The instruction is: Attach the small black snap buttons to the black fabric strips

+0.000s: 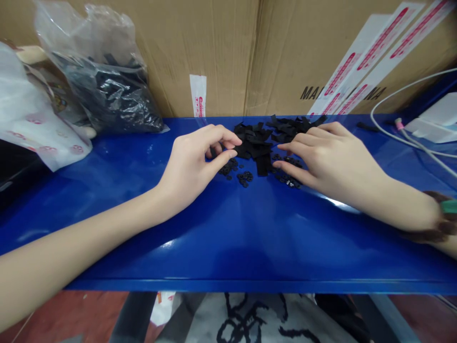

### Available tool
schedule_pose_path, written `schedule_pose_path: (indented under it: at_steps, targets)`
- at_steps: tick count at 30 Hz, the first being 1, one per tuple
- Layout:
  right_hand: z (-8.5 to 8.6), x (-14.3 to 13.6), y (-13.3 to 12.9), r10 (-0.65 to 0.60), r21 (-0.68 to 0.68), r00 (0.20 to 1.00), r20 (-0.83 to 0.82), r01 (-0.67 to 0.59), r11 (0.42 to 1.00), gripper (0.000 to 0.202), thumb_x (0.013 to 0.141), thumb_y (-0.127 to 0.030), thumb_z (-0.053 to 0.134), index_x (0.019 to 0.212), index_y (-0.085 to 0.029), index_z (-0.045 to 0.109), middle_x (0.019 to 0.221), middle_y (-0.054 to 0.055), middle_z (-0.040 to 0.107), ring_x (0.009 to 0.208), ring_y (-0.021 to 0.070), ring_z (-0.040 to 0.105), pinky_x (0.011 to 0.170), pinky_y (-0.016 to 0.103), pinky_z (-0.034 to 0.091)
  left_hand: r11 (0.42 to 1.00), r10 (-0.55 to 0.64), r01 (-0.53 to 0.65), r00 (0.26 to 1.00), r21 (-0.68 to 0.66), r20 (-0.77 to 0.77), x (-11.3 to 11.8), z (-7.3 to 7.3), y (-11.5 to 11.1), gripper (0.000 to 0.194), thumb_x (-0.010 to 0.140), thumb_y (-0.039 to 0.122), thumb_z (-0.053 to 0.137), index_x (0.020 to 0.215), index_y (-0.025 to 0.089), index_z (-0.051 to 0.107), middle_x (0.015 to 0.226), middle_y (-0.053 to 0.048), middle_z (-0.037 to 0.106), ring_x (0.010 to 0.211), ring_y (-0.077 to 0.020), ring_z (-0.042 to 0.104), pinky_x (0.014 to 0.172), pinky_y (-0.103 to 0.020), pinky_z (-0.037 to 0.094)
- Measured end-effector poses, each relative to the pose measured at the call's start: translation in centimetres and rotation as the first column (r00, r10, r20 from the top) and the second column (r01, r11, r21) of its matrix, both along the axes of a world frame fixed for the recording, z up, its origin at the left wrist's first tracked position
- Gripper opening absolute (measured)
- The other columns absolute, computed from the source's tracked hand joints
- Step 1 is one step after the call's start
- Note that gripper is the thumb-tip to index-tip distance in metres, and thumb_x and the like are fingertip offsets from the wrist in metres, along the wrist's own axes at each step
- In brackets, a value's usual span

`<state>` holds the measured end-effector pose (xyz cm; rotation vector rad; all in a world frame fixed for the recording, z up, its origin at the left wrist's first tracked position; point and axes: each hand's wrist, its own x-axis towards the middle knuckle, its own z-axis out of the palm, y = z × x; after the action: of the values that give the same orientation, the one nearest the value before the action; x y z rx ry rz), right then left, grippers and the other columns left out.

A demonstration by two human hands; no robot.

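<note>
My left hand (200, 157) hovers at the left side of a pile of short black fabric-like strips (253, 138). Its thumb and index fingertips are a little apart, with nothing visible between them. Opposite it, my right hand (317, 155) is bent over the pile's right side, thumb and index finger separated by a gap. Its other fingers partly cover a second heap of black strips (289, 125) behind. Small black pieces (244, 178), too small to name, lie in a cluster in front. More tiny black pieces (287, 178) sit under my right thumb, and others lie below my left thumb.
The blue tabletop (228, 238) ends at a front edge near my lap. Cardboard (221, 52) stands along the back. A clear plastic bag of black material (117, 95) and a white printed bag (39, 124) are at left. White cables (421, 147) and a white device (437, 119) are at right.
</note>
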<state>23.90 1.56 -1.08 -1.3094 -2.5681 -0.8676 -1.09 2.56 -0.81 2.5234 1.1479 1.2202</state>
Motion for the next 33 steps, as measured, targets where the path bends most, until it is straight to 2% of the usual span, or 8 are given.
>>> schedule_pose_path:
  at_steps: [5,12,20,27,33]
  targets:
    - [-0.4,-0.1,0.0,0.092,-0.056,0.995,-0.031,-0.093,0.994,0.032,0.095,-0.035,0.046,0.105,-0.014,0.068,0.089,0.009,0.068,0.084,0.0237,0.059,0.083,0.038,0.036,0.998,0.003,-0.001,1.0,-0.062,0.026,0.0,0.0,0.0,0.018,0.083,0.018,0.065,0.101,0.017,0.065,0.082,0.0,0.067,0.072,-0.0101,0.06,0.067,-0.024,0.047]
    - [-0.7,0.1,0.4,0.131,-0.072,0.99,-0.051,-0.135,0.988,0.026,0.095,-0.028,0.045,0.093,-0.017,0.069,0.088,0.007,0.068,0.082,0.0222,0.057,0.083,0.037,0.037,0.997,0.016,-0.022,0.996,-0.078,-0.084,0.1,0.1,-0.3,0.011,0.089,0.03,0.059,0.092,0.022,0.066,0.077,0.002,0.067,0.068,-0.0112,0.059,0.066,-0.026,0.047]
    - [-0.7,-0.2,0.4,0.136,-0.058,0.99,-0.036,-0.138,0.989,0.029,0.096,-0.027,0.042,0.089,-0.016,0.068,0.084,0.007,0.066,0.079,0.0232,0.057,0.082,0.037,0.038,0.994,-0.041,0.032,0.996,-0.106,-0.082,0.2,-0.1,-0.4,0.011,0.09,0.024,0.057,0.098,0.02,0.064,0.082,0.002,0.068,0.071,-0.0091,0.062,0.068,-0.022,0.049]
    - [-0.8,-0.5,0.4,0.121,-0.04,0.992,-0.035,-0.123,0.992,0.027,0.095,-0.024,0.042,0.083,-0.015,0.063,0.078,0.006,0.064,0.074,0.0211,0.055,0.076,0.034,0.037,0.997,-0.038,0.031,0.994,-0.069,-0.105,0.2,-0.2,-0.5,0.022,0.087,0.016,0.059,0.109,0.018,0.06,0.089,0.001,0.066,0.075,-0.0075,0.061,0.072,-0.019,0.05]
    - [-0.3,-0.9,0.0,0.074,-0.112,0.997,-0.028,-0.077,0.991,0.024,0.096,-0.025,0.043,0.085,-0.015,0.061,0.081,0.006,0.064,0.075,0.0213,0.055,0.076,0.034,0.036,0.994,-0.065,0.057,0.994,-0.092,-0.086,0.2,-0.4,-0.6,0.032,0.086,0.011,0.056,0.117,0.017,0.054,0.089,0.001,0.064,0.074,-0.0073,0.061,0.072,-0.019,0.051]
